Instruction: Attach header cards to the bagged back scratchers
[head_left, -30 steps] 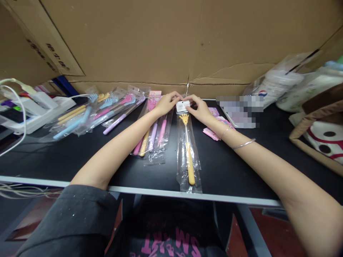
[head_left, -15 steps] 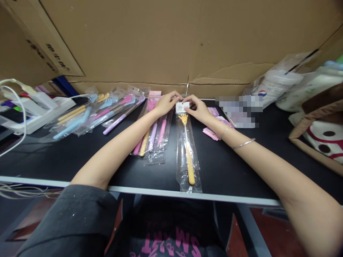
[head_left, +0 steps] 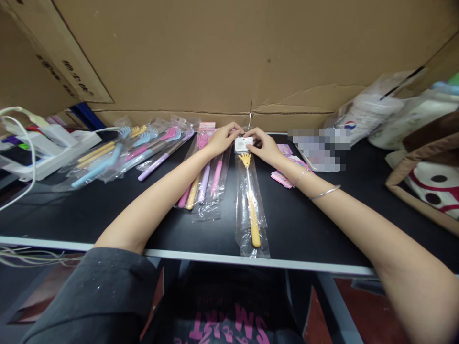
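Observation:
A yellow back scratcher (head_left: 253, 215) with a small hand-shaped head lies in a clear plastic bag (head_left: 241, 239), its handle towards me. At the bag's far end is a white label card (head_left: 244, 144). My left hand (head_left: 225, 138) pinches the bag's top edge by the card's left corner. From the other side, my right hand (head_left: 263, 145) grips the card between thumb and fingers. Left of the bag lie several bagged back scratchers (head_left: 203, 184) in pink, purple and yellow, partly behind my left forearm. Pink printed cards (head_left: 283, 179) rest beside my right wrist.
More bagged back scratchers (head_left: 143, 148) spread over the black table (head_left: 118, 205) at left, near a white power strip (head_left: 53, 153) with cables. At right stand a bagged cup (head_left: 369, 114) and a brown-trimmed bag (head_left: 430, 186). A cardboard wall (head_left: 201, 57) closes the back.
The white label card has tilted slightly between my fingers. Both hands stay at the bag's top, and the back scratcher has not moved.

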Tool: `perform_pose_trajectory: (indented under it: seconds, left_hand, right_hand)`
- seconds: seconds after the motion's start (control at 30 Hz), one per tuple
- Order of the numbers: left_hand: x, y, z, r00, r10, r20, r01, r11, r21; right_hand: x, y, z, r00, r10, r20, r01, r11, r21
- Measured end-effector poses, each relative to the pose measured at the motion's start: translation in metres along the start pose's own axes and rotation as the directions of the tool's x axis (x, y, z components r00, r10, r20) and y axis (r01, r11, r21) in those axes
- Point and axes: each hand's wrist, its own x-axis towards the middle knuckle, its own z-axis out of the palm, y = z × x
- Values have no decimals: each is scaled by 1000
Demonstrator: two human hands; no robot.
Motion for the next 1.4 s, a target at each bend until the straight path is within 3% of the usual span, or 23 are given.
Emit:
perform_pose_trajectory:
  seconds: [0.9, 1.13, 1.4]
  left_hand:
    - [1, -13, 6, 1000, 7, -25, -8, 1000, -28]
    - [0, -7, 3, 998, 25, 51, -25, 1000, -14]
    - [-2, -1, 0, 995, 15, 102, -20, 999, 44]
  right_hand:
    - [3, 22, 3, 983, 145, -116, -129, 982, 136]
    - [5, 22, 4, 991, 114, -65, -105, 985, 138]
    - [6, 20, 3, 977, 185, -107, -171, 977, 130]
